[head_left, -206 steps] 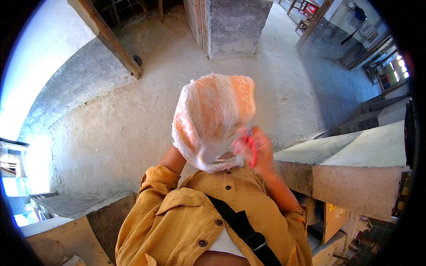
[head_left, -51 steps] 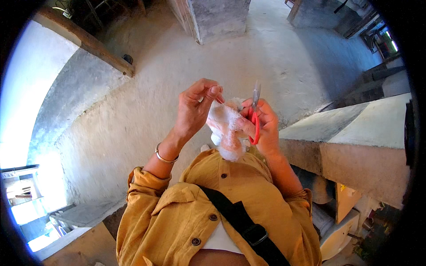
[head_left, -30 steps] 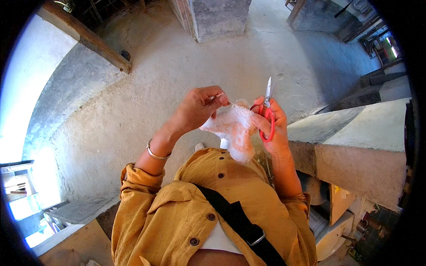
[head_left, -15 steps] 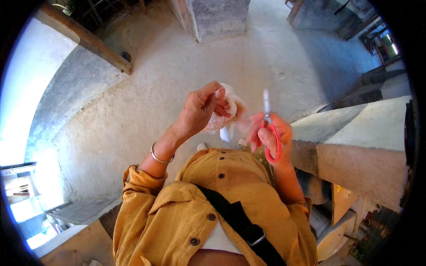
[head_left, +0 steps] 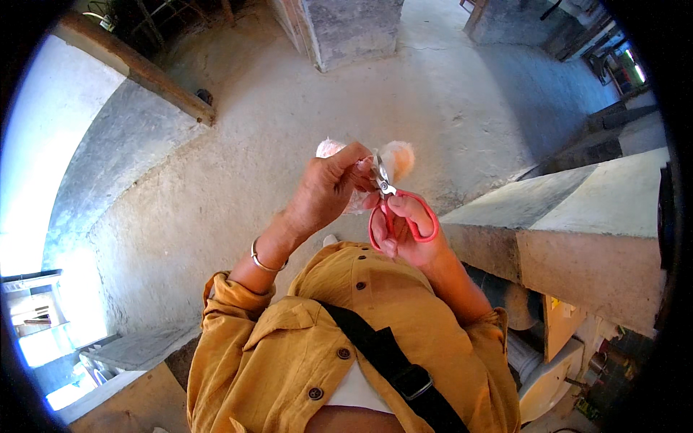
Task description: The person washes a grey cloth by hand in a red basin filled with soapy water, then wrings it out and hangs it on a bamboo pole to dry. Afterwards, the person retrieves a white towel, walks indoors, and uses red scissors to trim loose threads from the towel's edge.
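In front of my chest, my left hand [head_left: 333,180] is closed, pinching a crinkly, see-through plastic bag [head_left: 398,160]. Something orange-pink shows through the bag; its kind I cannot make out. Parts of the bag stick out on both sides of the fingers. My right hand [head_left: 410,229] grips a pair of scissors [head_left: 384,187] with red handle loops, thumb and fingers in them. The metal blades point up and away, parted, right against the bag beside my left fingertips. Whether they have cut into it cannot be seen.
Concrete floor [head_left: 238,166] spreads ahead, with a pillar [head_left: 354,32] at the far side. To the right runs a pale counter [head_left: 548,195] with a rough front edge. A wooden beam [head_left: 159,79] borders the white wall at left; a ledge [head_left: 137,346] lies near left.
My right hand has swung left with the scissors, bringing the blades to the bag at my left fingers. The bag has turned, and its parts now show on both sides of my left hand.
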Motion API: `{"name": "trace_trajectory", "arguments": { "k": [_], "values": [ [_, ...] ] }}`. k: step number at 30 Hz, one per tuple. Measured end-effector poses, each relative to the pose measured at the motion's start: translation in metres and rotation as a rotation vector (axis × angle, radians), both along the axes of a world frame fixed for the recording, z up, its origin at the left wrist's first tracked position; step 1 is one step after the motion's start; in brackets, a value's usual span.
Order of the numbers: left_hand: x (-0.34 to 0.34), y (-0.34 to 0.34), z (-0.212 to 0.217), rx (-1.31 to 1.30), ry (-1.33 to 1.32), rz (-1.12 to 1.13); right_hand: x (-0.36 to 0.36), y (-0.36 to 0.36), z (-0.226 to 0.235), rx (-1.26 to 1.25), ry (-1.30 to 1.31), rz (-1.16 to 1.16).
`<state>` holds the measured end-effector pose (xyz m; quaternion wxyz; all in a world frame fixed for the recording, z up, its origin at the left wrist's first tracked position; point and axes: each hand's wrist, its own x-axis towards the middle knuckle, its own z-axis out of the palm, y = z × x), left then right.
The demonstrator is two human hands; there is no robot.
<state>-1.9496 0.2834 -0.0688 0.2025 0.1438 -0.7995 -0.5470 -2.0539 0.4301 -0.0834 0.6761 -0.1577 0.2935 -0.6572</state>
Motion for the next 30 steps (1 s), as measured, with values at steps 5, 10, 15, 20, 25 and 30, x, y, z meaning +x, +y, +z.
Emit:
{"name": "trace_trajectory", "arguments": {
  "k": [5,10,15,20,25,30],
  "values": [
    [0.000,0.001,-0.003,0.085,0.072,0.015,-0.003,-0.004,0.000,0.023,-0.154,0.010],
    [0.000,0.001,0.001,0.139,0.072,0.036,0.000,-0.003,-0.003,0.026,-0.081,-0.011],
    [0.001,0.000,0.003,-0.086,0.058,-0.047,0.003,-0.006,0.004,-0.003,-0.200,-0.066],
    [0.001,0.000,-0.003,-0.061,0.092,-0.048,-0.002,-0.002,0.007,0.031,-0.007,-0.035],
    [-0.002,0.002,-0.004,0.188,0.137,0.008,0.001,-0.003,0.009,-0.033,0.064,-0.127],
    [-0.002,-0.001,-0.007,0.056,0.121,-0.020,0.000,-0.002,0.005,-0.082,0.056,-0.114]
  ]
}}
